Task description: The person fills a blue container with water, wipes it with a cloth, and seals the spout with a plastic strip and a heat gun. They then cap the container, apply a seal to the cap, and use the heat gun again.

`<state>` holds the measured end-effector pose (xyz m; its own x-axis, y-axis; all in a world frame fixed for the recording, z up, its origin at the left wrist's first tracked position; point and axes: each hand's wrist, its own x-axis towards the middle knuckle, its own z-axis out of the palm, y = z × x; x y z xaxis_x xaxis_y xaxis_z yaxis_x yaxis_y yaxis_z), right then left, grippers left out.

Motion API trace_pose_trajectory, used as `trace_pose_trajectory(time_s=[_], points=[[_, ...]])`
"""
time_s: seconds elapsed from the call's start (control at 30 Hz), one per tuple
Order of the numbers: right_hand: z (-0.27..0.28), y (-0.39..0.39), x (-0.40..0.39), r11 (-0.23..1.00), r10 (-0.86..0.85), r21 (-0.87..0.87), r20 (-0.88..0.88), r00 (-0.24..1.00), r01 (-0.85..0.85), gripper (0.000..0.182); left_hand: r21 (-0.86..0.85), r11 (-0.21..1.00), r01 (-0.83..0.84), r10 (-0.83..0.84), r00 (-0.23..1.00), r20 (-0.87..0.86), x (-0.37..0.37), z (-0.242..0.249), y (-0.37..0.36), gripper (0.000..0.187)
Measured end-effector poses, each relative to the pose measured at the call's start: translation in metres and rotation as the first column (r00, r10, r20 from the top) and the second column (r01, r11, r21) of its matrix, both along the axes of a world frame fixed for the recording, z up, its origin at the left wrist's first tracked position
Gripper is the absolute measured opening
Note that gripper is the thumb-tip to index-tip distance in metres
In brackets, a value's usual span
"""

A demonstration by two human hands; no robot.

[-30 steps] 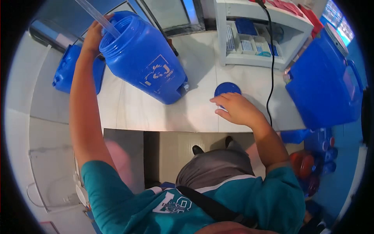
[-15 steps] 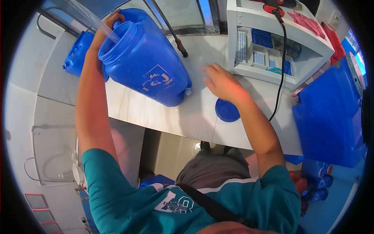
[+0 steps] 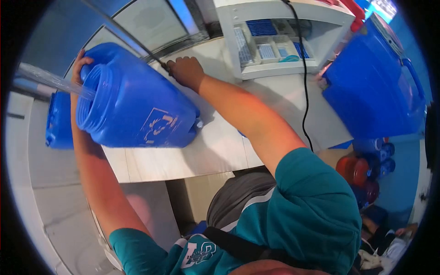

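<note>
A big blue water jug leans on the counter, its threaded open mouth facing left. My left hand is closed round the handle at its top. A clear stream, water by its look, runs into the mouth. My right hand has its fingers curled round the black lower end of a thin dark rod, just beyond the jug. A small spigot sticks out at the jug's base. Only a sliver of the round blue lid shows beside my right forearm.
Behind the first jug stands another blue jug. A white shelf unit holds baskets of small blue and white items, and a black cable hangs across it. At the right is a large blue container. The white counter ends towards me.
My right hand has gone from above the lid over to the rod's end and closed on it. The view has swung, and the jug now appears lower and further left.
</note>
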<state>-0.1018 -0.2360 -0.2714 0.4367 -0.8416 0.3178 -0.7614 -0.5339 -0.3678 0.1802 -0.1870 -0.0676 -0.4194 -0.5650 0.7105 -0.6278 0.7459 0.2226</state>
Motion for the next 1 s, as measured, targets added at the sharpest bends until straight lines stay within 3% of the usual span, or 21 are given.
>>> trace_pose_trajectory(time_s=[0.03, 0.1, 0.13, 0.17, 0.2, 0.23, 0.3, 0.33, 0.37, 0.4, 0.47, 0.53, 0.6, 0.67, 0.7, 0.87, 1.0], points=[[-0.002, -0.001, 0.000, 1.000, -0.024, -0.002, -0.006, 1.000, 0.024, 0.035, -0.002, 1.000, 0.024, -0.024, 1.000, -0.006, 0.012, -0.005, -0.012, 0.044], [-0.006, -0.005, 0.000, 0.940, -0.188, 0.317, 0.177, 0.966, 0.125, 0.031, -0.105, 0.977, 0.185, -0.185, 0.983, 0.006, 0.027, -0.015, -0.033, 0.057], [0.000, -0.006, 0.000, 0.939, -0.205, 0.313, 0.173, 0.963, 0.144, 0.031, -0.108, 0.973, 0.202, -0.203, 0.979, 0.002, 0.021, -0.015, -0.031, 0.057], [0.006, -0.009, 0.002, 0.790, -0.252, 0.565, 0.653, 0.714, -0.237, 0.031, -0.040, 0.992, 0.123, -0.125, 0.990, -0.063, 0.018, -0.015, -0.022, 0.057], [0.014, -0.010, 0.001, 0.573, -0.444, 0.484, 0.862, 0.246, -0.661, 0.031, 0.037, 0.998, 0.043, -0.038, 0.992, -0.118, 0.014, -0.015, -0.015, 0.058], [0.029, -0.001, -0.006, 0.581, -0.445, 0.485, 0.861, 0.244, -0.653, 0.031, 0.001, 0.998, 0.056, -0.056, 0.990, -0.127, 0.009, -0.015, -0.015, 0.059], [0.048, 0.023, -0.027, 0.541, -0.265, 0.167, 0.964, 0.022, -0.824, 0.029, 0.016, 0.998, 0.067, -0.064, 0.988, -0.142, -0.001, -0.013, -0.005, 0.060], [0.042, 0.031, -0.038, 0.549, -0.264, 0.173, 0.964, 0.026, -0.818, 0.029, 0.036, 0.997, 0.065, -0.059, 0.987, -0.151, -0.004, -0.014, -0.003, 0.061], [0.035, 0.040, -0.051, 0.677, -0.023, 0.219, 0.960, 0.278, -0.702, 0.029, 0.032, 0.997, 0.073, -0.067, 0.985, -0.158, -0.007, -0.015, -0.003, 0.061], [0.027, 0.051, -0.065, 0.795, 0.178, 0.198, 0.828, 0.532, -0.573, 0.029, -0.005, 0.999, 0.050, -0.051, 0.990, -0.130, -0.007, -0.014, -0.003, 0.060], [0.002, 0.086, -0.103, 0.871, 0.150, 0.248, 0.688, 0.710, -0.424, 0.028, -0.056, 0.998, 0.023, -0.029, 0.994, -0.107, -0.003, -0.014, -0.006, 0.059], [-0.022, 0.116, -0.147, 0.885, 0.047, 0.357, 0.569, 0.821, -0.298, 0.027, -0.042, 0.999, 0.026, -0.032, 0.986, -0.164, 0.001, -0.016, -0.013, 0.055], [-0.046, 0.146, -0.190, 0.931, -0.063, 0.355, 0.390, 0.918, -0.087, 0.025, 0.004, 1.000, -0.019, 0.019, 0.978, -0.208, -0.016, -0.012, 0.004, 0.050], [-0.060, 0.171, -0.224, 0.923, -0.226, 0.370, 0.292, 0.929, 0.109, 0.022, 0.046, 0.998, -0.045, 0.055, 0.965, -0.258, -0.022, -0.013, 0.009, 0.045], [-0.074, 0.179, -0.234, 0.927, -0.229, 0.356, 0.283, 0.932, 0.120, 0.022, 0.032, 0.996, -0.089, 0.094, 0.970, -0.226, -0.013, -0.015, 0.002, 0.041], [-0.111, 0.199, -0.246, 0.973, -0.188, -0.078, 0.290, 0.938, 0.219, 0.016, 0.024, 0.992, -0.121, 0.123, 0.972, -0.200, -0.008, -0.014, -0.003, 0.042], [-0.104, 0.199, -0.242, 0.948, -0.318, 0.093, 0.323, 0.891, 0.305, 0.018, 0.052, 0.988, -0.147, 0.155, 0.966, -0.207, -0.005, -0.014, -0.007, 0.040]])
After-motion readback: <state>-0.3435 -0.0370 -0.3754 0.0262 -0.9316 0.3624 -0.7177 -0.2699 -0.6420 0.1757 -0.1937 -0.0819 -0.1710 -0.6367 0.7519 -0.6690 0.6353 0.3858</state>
